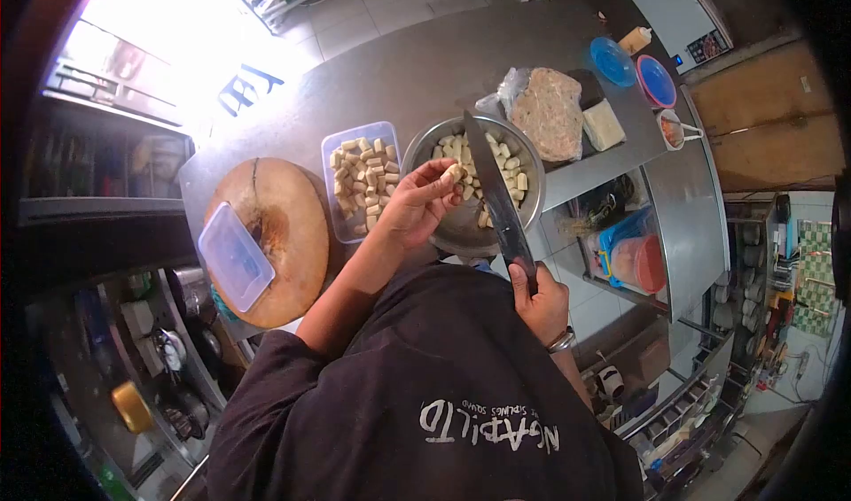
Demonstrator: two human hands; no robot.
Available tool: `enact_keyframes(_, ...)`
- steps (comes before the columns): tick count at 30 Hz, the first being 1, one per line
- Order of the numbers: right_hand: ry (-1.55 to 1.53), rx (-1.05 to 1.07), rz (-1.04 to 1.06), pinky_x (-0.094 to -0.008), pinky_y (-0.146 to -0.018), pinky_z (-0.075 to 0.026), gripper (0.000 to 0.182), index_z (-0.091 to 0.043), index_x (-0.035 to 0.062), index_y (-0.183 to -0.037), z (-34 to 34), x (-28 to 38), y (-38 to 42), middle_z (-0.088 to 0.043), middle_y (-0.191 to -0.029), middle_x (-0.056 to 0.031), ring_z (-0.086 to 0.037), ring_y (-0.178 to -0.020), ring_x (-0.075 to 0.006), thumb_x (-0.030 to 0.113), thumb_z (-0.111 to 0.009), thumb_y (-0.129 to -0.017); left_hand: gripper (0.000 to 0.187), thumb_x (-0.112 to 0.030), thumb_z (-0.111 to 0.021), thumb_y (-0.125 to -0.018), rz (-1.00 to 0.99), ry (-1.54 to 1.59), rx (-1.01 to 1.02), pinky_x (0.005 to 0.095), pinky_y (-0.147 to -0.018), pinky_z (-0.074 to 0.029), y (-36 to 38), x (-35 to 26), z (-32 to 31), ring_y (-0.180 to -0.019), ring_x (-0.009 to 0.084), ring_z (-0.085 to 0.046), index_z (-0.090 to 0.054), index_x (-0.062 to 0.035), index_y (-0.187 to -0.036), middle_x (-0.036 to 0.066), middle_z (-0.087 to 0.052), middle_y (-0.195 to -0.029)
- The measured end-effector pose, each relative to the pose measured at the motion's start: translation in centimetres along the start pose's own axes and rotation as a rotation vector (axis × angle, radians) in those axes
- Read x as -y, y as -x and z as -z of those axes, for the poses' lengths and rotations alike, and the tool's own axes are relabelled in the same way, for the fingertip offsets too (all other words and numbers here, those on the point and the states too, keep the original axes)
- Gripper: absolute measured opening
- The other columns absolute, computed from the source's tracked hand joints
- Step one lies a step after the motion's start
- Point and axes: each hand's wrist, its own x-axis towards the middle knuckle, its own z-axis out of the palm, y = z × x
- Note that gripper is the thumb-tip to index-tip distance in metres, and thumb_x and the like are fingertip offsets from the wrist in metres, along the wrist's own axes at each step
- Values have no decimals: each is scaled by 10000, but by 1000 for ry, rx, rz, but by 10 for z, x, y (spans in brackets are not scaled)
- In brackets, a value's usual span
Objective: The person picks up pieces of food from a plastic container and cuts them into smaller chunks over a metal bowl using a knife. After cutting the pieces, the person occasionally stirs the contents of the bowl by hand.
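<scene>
A large dark-bladed knife [493,182] slants across a round metal bowl [463,240], its tip pointing away from me. My right hand [539,304] is wrapped round its handle. Over the bowl, my left hand [420,201] pinches a small pale piece [454,173] between thumb and fingers, close to the blade's left side. Inside the bowl lie several pale, short cylindrical pieces [512,163]. Left of the bowl, a clear plastic container [331,149] holds several similar, browner pieces [365,170].
A round wooden board [306,226] with a translucent lid [236,257] on it lies at the left. Right of the bowl are a bagged block of speckled food [547,114], a white block [603,126], a blue lid [612,61] and a pink-rimmed blue bowl [656,82].
</scene>
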Motion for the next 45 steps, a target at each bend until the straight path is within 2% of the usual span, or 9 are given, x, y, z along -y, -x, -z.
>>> enact_keyframes(12,21,-20,85,-401,-439,-441,301,-619,35,-837,2,5,-3,-608,-598,-152,-630,-521,-343,316,-652,-940,296,-97,-665,-918,-58,28,88,298,-813,-487,-1,7,-4,-887,161,-591,-626,34,-1181,84,-663,-1039)
enact_keyframes(18,1,-8,52,-396,-438,-443,298,-625,34,-850,3,7,-2,-605,-592,-148,-628,-516,-342,316,-647,-943,203,-99,-677,-910,-80,-181,172,268,-701,-486,1,3,-5,-792,143,-613,-661,19,-1074,86,-681,-955)
enact_keyframes(24,17,-14,99,-395,-432,-446,295,-632,33,-857,2,6,-3,-615,-601,-148,-629,-516,-342,315,-649,-942,191,-61,-717,-871,73,-423,211,234,-632,-462,5,4,-7,-696,111,-589,-661,24,-1033,56,-664,-851)
enact_keyframes(27,16,-11,72,-403,-443,-452,294,-633,31,-859,1,2,-2,-619,-609,-155,-632,-528,-352,313,-654,-938,223,-60,-702,-888,90,-421,209,237,-672,-478,8,10,-9,-748,129,-600,-644,53,-1072,87,-679,-902)
enact_keyframes(29,23,-49,51,-405,-447,-454,293,-632,30,-857,1,4,-1,-618,-611,-158,-632,-531,-354,311,-657,-936,184,-30,-655,-908,65,-153,195,267,-705,-475,7,16,-9,-795,142,-601,-640,9,-1088,94,-666,-995)
enact_keyframes(30,30,-86,30,-406,-452,-457,292,-631,30,-855,1,5,0,-617,-612,-160,-632,-533,-356,310,-660,-934,184,-30,-655,-908,65,-153,195,267,-705,-475,5,18,-9,-795,142,-601,-640,9,-1088,94,-666,-995)
enact_keyframes(32,18,-85,37,-406,-455,-459,291,-631,31,-856,-1,1,1,-619,-614,-160,-633,-535,-357,310,-661,-934,199,-34,-639,-919,-123,-90,140,305,-763,-477,2,21,-8,-867,173,-598,-630,-3,-1116,121,-654,-1091)
enact_keyframes(35,10,-75,52,-403,-455,-460,290,-629,31,-853,0,0,0,-620,-613,-158,-634,-532,-351,307,-662,-933,209,-40,-642,-918,-143,8,136,325,-815,-479,-4,16,0,-932,193,-605,-632,-24,-1126,120,-654,-1125)
enact_keyframes(45,0,-53,105,-376,-430,-452,285,-622,30,-827,-2,1,-1,-611,-588,-138,-630,-498,-321,291,-670,-931,251,-56,-700,-881,-148,-19,125,329,-844,-499,-3,14,1,-931,182,-627,-631,-10,-1118,92,-672,-1047)
